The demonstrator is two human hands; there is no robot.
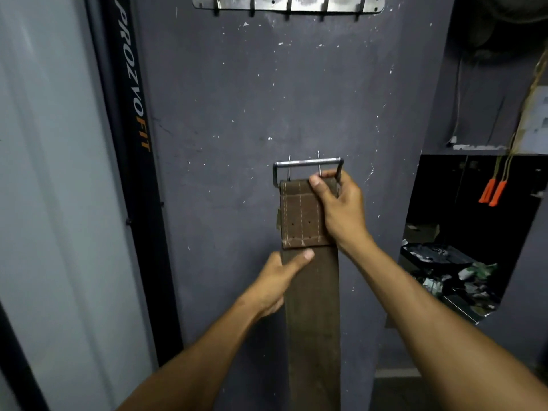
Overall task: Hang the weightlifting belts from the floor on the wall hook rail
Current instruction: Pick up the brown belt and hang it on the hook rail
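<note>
**Belt held up below the hook rail**

A black upright post [135,120] lettered PROZVOFIT is standing at the left against the grey wall [225,114]. The left hand [277,280] is pinching the left edge of the brown weightlifting belt [311,307], thumb lying across its front. The belt is hanging upright before the wall, well below the hook rail [289,2]. The right hand [341,209] is gripping its top end, fingers curling around the metal buckle [308,164]. Orange handles [493,189] are dangling at the far right.
</note>
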